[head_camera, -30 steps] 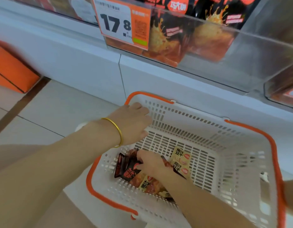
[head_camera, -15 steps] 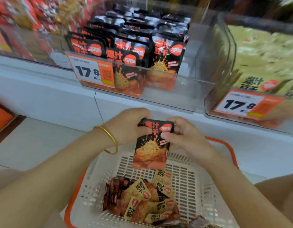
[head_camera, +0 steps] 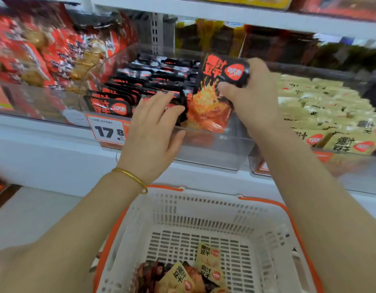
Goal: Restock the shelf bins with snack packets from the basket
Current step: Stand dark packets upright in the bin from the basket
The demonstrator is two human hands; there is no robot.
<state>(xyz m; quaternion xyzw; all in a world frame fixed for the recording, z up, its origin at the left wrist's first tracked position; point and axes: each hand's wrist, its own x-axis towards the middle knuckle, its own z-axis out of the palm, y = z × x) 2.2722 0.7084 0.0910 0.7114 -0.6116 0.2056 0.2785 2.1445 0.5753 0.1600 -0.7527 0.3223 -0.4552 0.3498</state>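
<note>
Fingers (head_camera: pixel 225 88) of our right hand (head_camera: pixel 253 98) pinch the black packet (head_camera: pixel 210 98) by its top seal; it looks light, soft, slippery. Our left hand (head_camera: pixel 153 127) rests straight-fingered on the binned packets (head_camera: pixel 128 96).

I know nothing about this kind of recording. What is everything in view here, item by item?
held packet: one, black with orange print, over the middle bin's front right
shelved black packets: many, in rows in the middle bin
middle bin: one, clear, on the shelf
price tag: one, orange and white, on that bin's front left
red packets: many, left bin
yellow packets: many, right bin
basket: one, white with orange rim, below the shelf
basket packets: a few, yellow and dark, on its floor
bracelet: one, gold, left wrist
left hand: fingers spread over the shelved black packets
right hand: grips the held packet's top
</note>
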